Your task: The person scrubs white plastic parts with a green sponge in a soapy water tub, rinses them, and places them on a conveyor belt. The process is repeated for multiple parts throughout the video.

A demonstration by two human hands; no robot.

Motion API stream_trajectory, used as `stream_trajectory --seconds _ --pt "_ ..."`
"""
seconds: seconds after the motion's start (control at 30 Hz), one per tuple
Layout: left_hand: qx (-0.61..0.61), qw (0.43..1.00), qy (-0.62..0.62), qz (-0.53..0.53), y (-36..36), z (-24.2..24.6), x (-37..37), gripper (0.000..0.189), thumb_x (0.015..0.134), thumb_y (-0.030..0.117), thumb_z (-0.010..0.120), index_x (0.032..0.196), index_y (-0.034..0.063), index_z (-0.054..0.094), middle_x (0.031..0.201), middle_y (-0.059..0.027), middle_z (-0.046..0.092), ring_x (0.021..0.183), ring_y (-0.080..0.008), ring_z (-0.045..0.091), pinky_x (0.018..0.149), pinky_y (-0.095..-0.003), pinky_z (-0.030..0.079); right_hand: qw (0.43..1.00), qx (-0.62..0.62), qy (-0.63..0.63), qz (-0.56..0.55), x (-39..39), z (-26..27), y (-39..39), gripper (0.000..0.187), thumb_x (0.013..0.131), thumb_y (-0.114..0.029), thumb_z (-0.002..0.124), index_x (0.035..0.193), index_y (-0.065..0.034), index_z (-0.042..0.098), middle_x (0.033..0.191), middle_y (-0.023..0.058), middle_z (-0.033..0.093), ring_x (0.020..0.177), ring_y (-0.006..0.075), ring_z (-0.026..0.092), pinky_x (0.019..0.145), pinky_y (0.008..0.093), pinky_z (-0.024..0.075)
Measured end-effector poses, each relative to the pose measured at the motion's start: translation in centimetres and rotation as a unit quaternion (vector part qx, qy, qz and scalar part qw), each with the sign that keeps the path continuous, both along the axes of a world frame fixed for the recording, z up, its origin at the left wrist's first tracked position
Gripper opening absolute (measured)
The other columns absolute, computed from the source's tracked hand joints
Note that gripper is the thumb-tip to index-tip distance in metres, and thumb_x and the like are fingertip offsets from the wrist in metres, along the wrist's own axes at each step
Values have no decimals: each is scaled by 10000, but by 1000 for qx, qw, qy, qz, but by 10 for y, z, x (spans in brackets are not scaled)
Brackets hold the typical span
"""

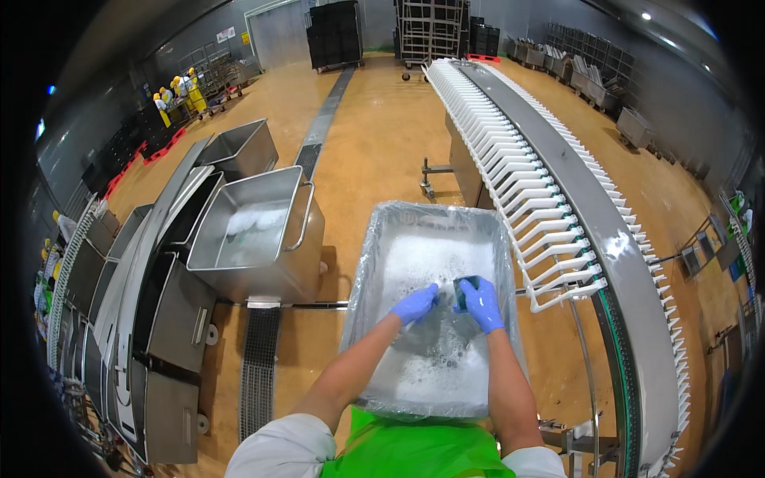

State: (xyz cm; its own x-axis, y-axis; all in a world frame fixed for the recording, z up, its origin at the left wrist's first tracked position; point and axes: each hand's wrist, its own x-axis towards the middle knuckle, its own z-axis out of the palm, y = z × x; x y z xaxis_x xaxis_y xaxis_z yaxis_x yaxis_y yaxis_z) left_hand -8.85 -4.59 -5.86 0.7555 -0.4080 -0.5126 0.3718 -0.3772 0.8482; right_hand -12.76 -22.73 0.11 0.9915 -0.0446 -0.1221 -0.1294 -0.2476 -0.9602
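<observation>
In front of me stands a large tub lined with clear plastic (354,287), holding soapy, foamy water (439,370). My right hand (481,305), in a blue glove, grips a dark green scouring pad (461,294) just above the suds. My left hand (416,305), also gloved in blue, is left of it with fingers curled at the foam; a small pale thing seems to be at its fingertips, too unclear to name. A gap separates the two hands.
A conveyor with white plastic flights (538,227) curves close along the tub's right side. Left of the tub are a steel wheeled bin (263,281) with suds inside and more steel bins (179,322). A floor drain grate (259,346) runs between. Several people work far off at the left.
</observation>
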Motion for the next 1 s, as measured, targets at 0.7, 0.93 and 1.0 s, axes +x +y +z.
stream_trajectory --seconds 0.7,0.93,1.0 --pt "211 897 -344 -183 -17 55 -44 349 899 379 557 1058 73 606 886 -218 635 836 -408 621 747 -478 470 963 -234 129 45 8 22 -6 456 901 -374 479 846 32 681 750 233 660 703 343 674 734 418 533" --pt "338 827 -400 -205 12 -8 -23 189 820 187 578 995 117 582 947 -169 646 915 -368 630 809 -467 485 907 -418 41 21 5 -46 -5 316 880 -270 528 953 -5 684 938 231 677 892 366 665 807 464 516" --pt "298 838 -420 -181 4 21 -23 184 816 152 559 994 118 590 986 -169 644 959 -361 623 833 -463 478 879 -447 107 124 8 -63 -4 291 847 -245 567 991 -15 673 920 218 678 840 350 671 750 457 533"
